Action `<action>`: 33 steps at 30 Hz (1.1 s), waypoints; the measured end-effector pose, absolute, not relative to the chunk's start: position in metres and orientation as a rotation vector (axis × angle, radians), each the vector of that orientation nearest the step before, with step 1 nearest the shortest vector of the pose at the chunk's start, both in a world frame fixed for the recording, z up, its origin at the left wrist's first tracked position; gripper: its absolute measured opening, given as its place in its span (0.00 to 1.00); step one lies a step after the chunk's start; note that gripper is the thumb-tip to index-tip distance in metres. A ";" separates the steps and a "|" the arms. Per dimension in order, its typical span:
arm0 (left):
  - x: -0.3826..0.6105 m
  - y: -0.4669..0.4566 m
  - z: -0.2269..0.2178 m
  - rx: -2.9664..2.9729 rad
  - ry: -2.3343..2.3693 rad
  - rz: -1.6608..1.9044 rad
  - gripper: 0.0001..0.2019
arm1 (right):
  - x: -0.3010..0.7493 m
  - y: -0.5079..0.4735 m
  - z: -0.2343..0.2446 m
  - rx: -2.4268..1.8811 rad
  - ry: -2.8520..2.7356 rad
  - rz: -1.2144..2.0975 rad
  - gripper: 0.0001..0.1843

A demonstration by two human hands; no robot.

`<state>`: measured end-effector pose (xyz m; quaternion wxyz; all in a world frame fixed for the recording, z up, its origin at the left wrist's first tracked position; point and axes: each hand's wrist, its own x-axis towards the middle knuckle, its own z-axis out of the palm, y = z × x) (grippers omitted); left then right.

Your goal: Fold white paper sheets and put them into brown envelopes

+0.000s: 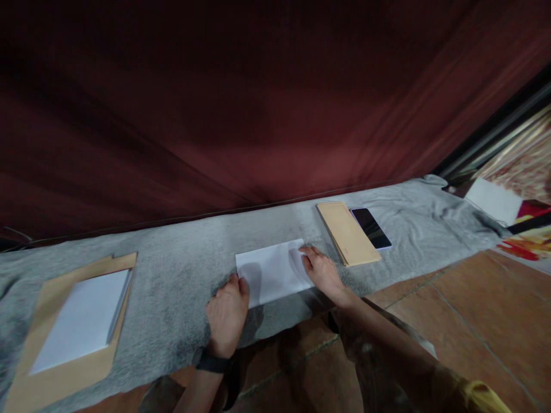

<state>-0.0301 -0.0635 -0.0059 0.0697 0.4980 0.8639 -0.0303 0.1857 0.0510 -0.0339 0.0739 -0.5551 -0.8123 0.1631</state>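
Observation:
A white sheet of paper (273, 272), apparently folded, lies on the grey cloth in front of me. My left hand (228, 312), with a dark band on its wrist, grips the paper's left edge between thumb and curled fingers. At the opposite edge, my right hand (322, 271) pinches the paper near its upper right corner. Just right of that hand is a stack of tan envelopes (349, 234). Far to the left, a pile of white paper (81, 321) rests on a larger tan envelope (64, 387).
A dark-screened phone (371, 228) lies against the envelope stack. The grey cloth (181, 287) covers a long, narrow surface. Behind it hangs a dark red curtain (275, 126). Brown floor tiles (482, 304) show along the near side and at the right.

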 end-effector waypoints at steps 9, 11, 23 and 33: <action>-0.030 -0.062 -0.005 1.474 2.596 -0.092 0.18 | 0.182 0.049 -0.031 -1.702 -2.434 0.461 0.20; -0.031 -0.062 -0.005 1.479 2.580 -0.091 0.19 | 0.182 0.048 -0.031 -1.708 -2.442 0.451 0.20; -0.028 -0.062 -0.006 1.523 2.600 -0.157 0.20 | 0.178 0.045 -0.026 -1.759 -2.511 0.393 0.22; -0.030 -0.063 -0.011 1.572 2.625 -0.153 0.19 | 0.179 0.043 -0.028 -1.727 -2.513 0.354 0.20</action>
